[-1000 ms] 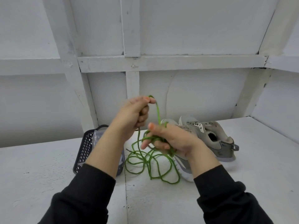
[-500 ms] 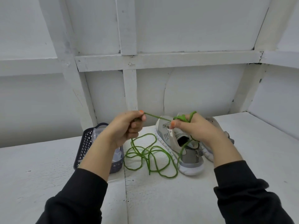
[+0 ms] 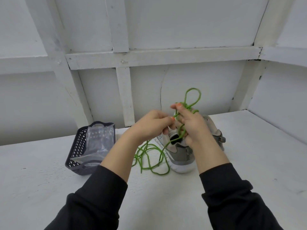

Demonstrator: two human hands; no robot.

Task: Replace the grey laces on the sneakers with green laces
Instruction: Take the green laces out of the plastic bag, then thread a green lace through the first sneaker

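Two grey and white sneakers stand on the white table, the nearer one (image 3: 180,154) with its heel towards me, the farther one (image 3: 216,131) mostly hidden behind my right arm. A tangle of green laces (image 3: 150,156) lies on the table left of the nearer sneaker and runs up into my hands. My right hand (image 3: 192,128) grips a bunch of the green lace above the sneakers, with a loop (image 3: 193,97) sticking up over the fingers. My left hand (image 3: 154,125) pinches a strand right beside it. I see no grey laces.
A dark perforated plastic basket (image 3: 77,146) holding a clear plastic bag (image 3: 98,141) sits at the left of the table. White panelled walls with wooden battens close the back and right side.
My left hand has moved right and now meets the right hand, so the taut strand between them is gone. A loop of lace now stands up above my right fingers.
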